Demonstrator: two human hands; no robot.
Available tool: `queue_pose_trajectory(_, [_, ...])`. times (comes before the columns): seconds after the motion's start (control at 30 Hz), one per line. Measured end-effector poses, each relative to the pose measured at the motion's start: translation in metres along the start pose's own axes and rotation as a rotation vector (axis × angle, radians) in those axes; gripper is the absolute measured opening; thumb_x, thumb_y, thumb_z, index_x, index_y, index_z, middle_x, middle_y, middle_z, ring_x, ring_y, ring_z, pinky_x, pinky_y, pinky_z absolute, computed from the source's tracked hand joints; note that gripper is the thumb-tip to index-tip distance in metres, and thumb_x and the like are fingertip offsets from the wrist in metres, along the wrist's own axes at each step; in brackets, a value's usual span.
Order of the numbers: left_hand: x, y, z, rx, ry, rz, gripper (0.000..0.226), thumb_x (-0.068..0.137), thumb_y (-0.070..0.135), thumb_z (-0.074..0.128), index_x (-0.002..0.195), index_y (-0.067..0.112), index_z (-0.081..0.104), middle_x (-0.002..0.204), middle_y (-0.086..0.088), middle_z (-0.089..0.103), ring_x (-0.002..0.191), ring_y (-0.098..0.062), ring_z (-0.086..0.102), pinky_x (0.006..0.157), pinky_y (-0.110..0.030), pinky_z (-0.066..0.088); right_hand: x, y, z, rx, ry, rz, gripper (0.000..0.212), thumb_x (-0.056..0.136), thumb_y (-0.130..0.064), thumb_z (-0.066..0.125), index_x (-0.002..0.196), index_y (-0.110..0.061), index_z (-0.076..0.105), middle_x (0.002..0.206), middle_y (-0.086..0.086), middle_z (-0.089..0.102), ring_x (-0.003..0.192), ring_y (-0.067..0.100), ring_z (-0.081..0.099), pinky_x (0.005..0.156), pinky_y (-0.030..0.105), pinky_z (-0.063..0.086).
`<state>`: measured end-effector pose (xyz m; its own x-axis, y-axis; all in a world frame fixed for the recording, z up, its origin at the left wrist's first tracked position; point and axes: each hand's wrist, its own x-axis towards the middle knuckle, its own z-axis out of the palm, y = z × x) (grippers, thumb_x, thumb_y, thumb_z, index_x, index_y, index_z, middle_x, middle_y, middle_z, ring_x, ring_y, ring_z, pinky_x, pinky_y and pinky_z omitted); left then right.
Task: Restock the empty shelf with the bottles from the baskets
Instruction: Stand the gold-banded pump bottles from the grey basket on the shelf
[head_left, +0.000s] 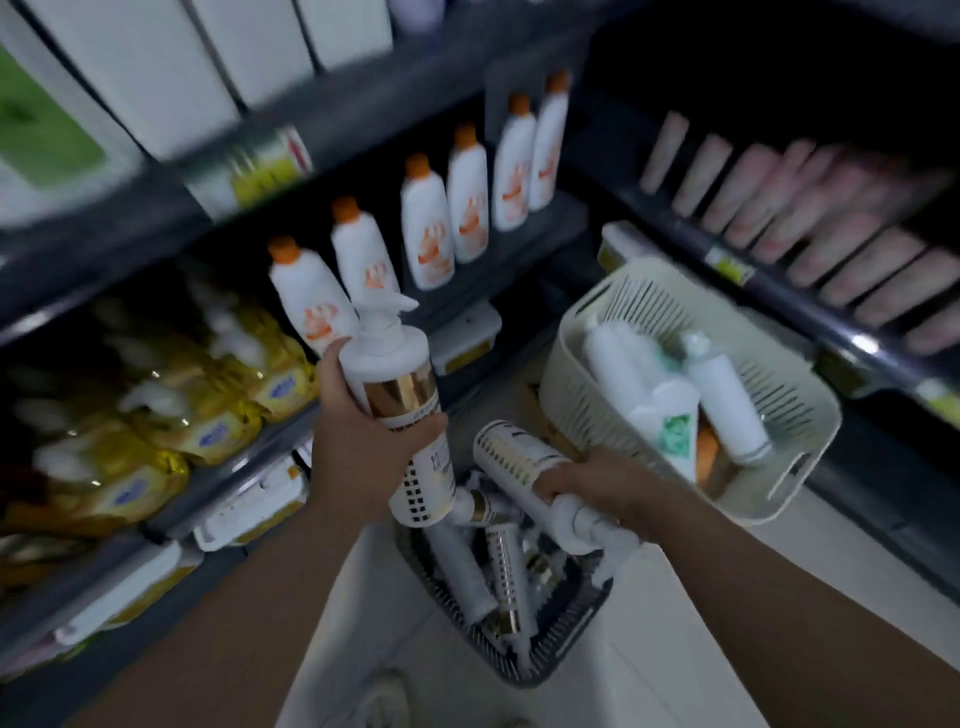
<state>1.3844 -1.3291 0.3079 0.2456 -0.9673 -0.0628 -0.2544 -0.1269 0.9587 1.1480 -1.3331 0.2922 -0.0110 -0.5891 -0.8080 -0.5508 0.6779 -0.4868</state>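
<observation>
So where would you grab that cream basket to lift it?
By the slot handle in the basket, at its near end wall, coming from above: fingers can hook through. Probably steady the far rim too, since bottles load it.

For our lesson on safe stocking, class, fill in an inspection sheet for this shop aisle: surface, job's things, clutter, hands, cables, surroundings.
Surface: dark shelf carries a row of orange-capped bottles.
Job's things: pump bottles in dark basket; white bottles in cream basket.
Clutter: nothing seen.
Hands: left hand holds gold-banded pump bottle; right hand grips second pump bottle.
Cables: nothing seen.
Surroundings: yellow packs left, pink tubes right, blurred.
</observation>
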Motion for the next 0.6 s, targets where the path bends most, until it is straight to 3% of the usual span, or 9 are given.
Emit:
queue_pose_trajectory(0.07, [-0.001, 0.048, -0.014, -0.002, 0.017, 0.042, 0.091, 0.064, 0.008, 0.088, 0.135, 0.030, 0.035, 0.124, 0.011, 0.056, 0.113, -0.014, 0.058, 0.089, -0.040, 0.052, -0.035, -0.040, -0.021, -0.161, 0.029, -0.086, 0.042, 0.070, -0.044, 0.077, 0.089, -0.009, 0.063, 0.087, 0.005, 0.065, 0.072, 0.014, 0.060, 0.057, 0.024, 0.044])
queue_pose_trajectory(0.2, [-0.006, 0.139, -0.045, 0.022, 0.038, 0.134, 0.090, 0.064, 0.010, 0.088, 0.133, 0.032, 0.033, 0.112, 0.019, 0.054, 0.097, -0.004, 0.058, 0.076, -0.026, 0.047, -0.114, -0.117, -0.060, -0.385, 0.106, -0.249, 0.040, 0.068, -0.042, 0.081, 0.076, -0.014, 0.053, 0.068, -0.001, 0.053, 0.063, 0.013, 0.053, 0.051, 0.022, 0.039])
queue_pose_trajectory(0.37, [-0.016, 0.246, -0.092, -0.031, 0.114, 0.203, 0.090, 0.065, 0.009, 0.087, 0.127, 0.042, 0.031, 0.105, 0.025, 0.054, 0.090, 0.010, 0.055, 0.066, -0.017, 0.044, -0.218, -0.200, -0.096, -0.613, 0.237, -0.400, 0.039, 0.066, -0.044, 0.079, 0.070, -0.017, 0.051, 0.069, -0.002, 0.051, 0.061, 0.013, 0.049, 0.050, 0.025, 0.036])
queue_pose_trajectory(0.47, [-0.022, 0.302, -0.126, -0.018, 0.160, 0.292, 0.089, 0.065, 0.010, 0.088, 0.126, 0.040, 0.030, 0.106, 0.023, 0.055, 0.089, 0.010, 0.058, 0.068, -0.014, 0.044, -0.278, -0.246, -0.113, -0.699, 0.307, -0.510, 0.041, 0.057, -0.044, 0.084, 0.071, -0.015, 0.058, 0.071, 0.000, 0.058, 0.069, 0.018, 0.059, 0.055, 0.028, 0.045])
queue_pose_trajectory(0.6, [-0.030, 0.364, -0.168, -0.023, 0.237, 0.360, 0.088, 0.066, 0.010, 0.087, 0.126, 0.040, 0.028, 0.108, 0.018, 0.057, 0.092, 0.002, 0.060, 0.068, -0.017, 0.046, -0.350, -0.297, -0.123, -0.780, 0.391, -0.624, 0.045, 0.046, -0.046, 0.081, 0.070, -0.015, 0.060, 0.066, -0.001, 0.060, 0.064, 0.019, 0.064, 0.052, 0.029, 0.048])
